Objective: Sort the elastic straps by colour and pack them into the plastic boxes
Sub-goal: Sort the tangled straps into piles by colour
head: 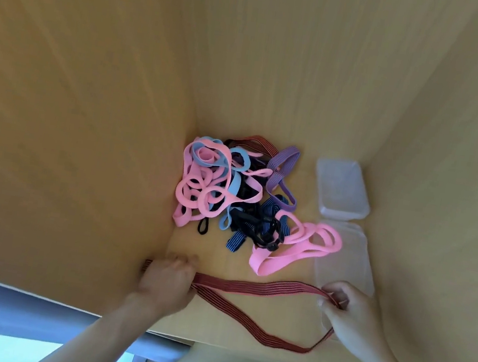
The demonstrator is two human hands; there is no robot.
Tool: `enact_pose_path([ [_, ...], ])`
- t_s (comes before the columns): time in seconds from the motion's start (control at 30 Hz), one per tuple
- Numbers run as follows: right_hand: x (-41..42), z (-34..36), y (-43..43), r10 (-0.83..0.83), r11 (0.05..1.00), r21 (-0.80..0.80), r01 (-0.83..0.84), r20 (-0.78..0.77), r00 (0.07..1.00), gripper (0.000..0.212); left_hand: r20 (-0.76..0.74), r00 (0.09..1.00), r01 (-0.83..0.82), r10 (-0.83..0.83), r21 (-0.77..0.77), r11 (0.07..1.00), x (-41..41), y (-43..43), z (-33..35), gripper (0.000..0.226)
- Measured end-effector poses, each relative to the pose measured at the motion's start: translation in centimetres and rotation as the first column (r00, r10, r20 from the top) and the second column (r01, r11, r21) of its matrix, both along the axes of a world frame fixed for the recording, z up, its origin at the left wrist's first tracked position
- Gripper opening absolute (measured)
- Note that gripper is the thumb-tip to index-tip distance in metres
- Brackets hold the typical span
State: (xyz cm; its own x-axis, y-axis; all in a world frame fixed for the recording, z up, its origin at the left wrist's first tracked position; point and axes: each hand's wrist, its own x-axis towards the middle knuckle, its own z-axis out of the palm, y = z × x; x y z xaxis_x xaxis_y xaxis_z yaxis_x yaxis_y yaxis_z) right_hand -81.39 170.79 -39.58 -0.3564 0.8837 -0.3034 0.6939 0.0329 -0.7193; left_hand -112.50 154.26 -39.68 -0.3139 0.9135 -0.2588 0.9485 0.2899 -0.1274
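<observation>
Sorting looks barely begun: both hands, left (167,279) and right (347,318), pinch 1 red strap (248,288) above the tabletop (219,256), the pile (230,189) unsorted, both boxes (341,187) apparently empty.

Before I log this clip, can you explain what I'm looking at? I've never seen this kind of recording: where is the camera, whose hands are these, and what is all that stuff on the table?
There is no machine here. A person wears one wide-angle camera on the head, looking down, so the arms enter from the bottom edge and the wooden walls bend outward. The left hand and the right hand each grip one end of a red strap, a long loop stretched between them low over the table. Behind it lies a tangled pile of straps in pink, light blue, purple, black and dark blue. To the right are two clear boxes: the far box looks empty, and a pink strap reaches the edge of the near box. Sorting seems barely begun.
</observation>
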Motion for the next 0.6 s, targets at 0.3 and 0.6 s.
enact_pose_path([
  [0.3,-2.3,0.2,-1.4,0.236,0.969,0.051,-0.243,0.111,0.965,0.019,0.194,0.975,0.073,-0.11,0.19,0.979,0.0,-2.3,-1.5,0.044],
  [0.6,-6.0,1.3,-3.8,0.497,0.76,0.251,-0.6,0.37,0.785,0.071,0.132,0.976,0.143,-0.171,0.195,0.97,0.7,-1.2,-0.3,0.034],
])
